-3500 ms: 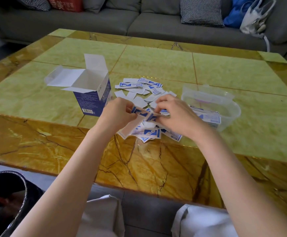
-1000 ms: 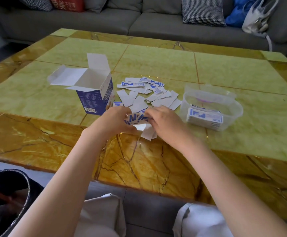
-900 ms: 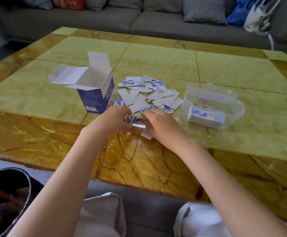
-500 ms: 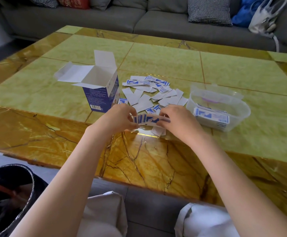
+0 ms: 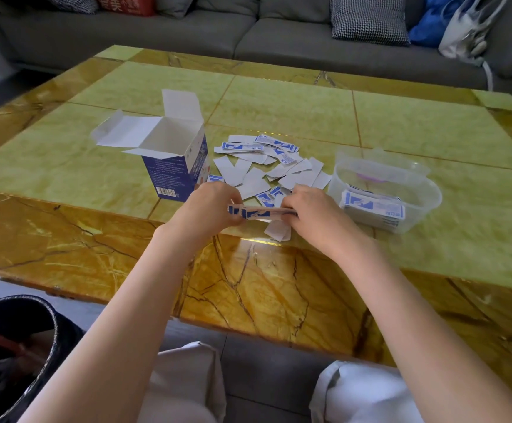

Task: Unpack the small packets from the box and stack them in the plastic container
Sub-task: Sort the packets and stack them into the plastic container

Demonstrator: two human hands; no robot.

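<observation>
Both hands, left [image 5: 206, 209] and right [image 5: 311, 209], had squared a bundle [image 5: 257, 212], grips clamped on it; container [image 5: 425, 190] at three o'clock came next.

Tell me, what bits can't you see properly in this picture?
1. Inside of the open blue-and-white cardboard box: head view, its own walls hide the bottom.
2. Bundle of small white-and-blue packets: the left hand and right hand cover both ends; count unclear.
3. Packet print: too small.
4. Black bin: cut off by the left edge.
</observation>
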